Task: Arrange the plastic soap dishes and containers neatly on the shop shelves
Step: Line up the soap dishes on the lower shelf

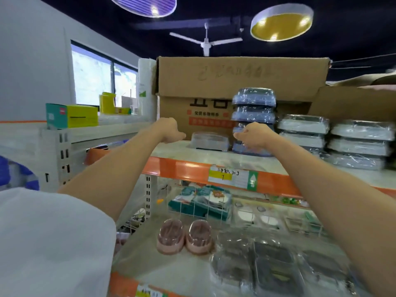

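A clear plastic soap dish (209, 142) sits on the top shelf (192, 168) in front of a cardboard box. My left hand (171, 130) hovers just left of it with fingers curled and thumb pointing right, holding nothing. My right hand (251, 133) is just right of the dish, fingers curled, in front of a stack of dark wrapped containers (254, 108); nothing shows inside its grip. More wrapped grey containers are stacked at right (303, 129) and far right (362, 142). Two pink lidded soap dishes (184, 236) stand on the lower shelf.
A large open cardboard box (235, 82) fills the back of the top shelf. Wrapped dark trays (267, 266) and green packaged goods (203, 202) in wire dividers lie on the lower shelf. Another rack with a green-yellow box (71, 117) stands at left.
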`<action>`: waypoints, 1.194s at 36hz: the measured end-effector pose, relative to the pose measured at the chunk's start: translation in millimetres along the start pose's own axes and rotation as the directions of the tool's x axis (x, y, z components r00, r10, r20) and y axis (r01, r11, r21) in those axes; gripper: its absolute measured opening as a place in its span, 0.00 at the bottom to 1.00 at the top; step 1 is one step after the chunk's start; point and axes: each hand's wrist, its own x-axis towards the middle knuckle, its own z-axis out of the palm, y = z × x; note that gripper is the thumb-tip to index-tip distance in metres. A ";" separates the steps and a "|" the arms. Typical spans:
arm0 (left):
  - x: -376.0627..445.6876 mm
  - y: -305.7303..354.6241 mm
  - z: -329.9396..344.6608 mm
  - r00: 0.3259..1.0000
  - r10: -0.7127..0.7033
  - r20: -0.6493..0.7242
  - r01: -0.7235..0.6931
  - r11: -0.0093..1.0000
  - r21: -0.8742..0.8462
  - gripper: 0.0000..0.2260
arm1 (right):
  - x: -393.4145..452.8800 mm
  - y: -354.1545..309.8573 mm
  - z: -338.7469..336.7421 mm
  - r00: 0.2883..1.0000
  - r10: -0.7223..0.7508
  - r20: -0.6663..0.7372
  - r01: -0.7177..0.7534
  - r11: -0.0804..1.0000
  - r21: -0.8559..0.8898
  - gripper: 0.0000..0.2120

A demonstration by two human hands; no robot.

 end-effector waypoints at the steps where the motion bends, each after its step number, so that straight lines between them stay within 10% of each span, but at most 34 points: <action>1: 6.0 0.1 0.1 1.000 0.003 0.000 -0.003 1.000 -0.001 0.19 | 4.4 0.8 -0.6 1.000 0.013 0.008 -0.013 1.000 -0.005 0.20; 29: 109.4 52.8 34.4 0.921 -0.110 0.374 0.179 0.971 -0.156 0.29 | 104.0 67.4 -63.9 0.934 0.284 -0.216 -0.260 0.956 0.135 0.23; 43: 110.8 58.5 41.9 0.864 -0.212 0.456 0.364 0.889 -0.277 0.32 | 133.8 53.2 -57.7 0.907 0.397 -0.138 -0.317 0.863 0.394 0.48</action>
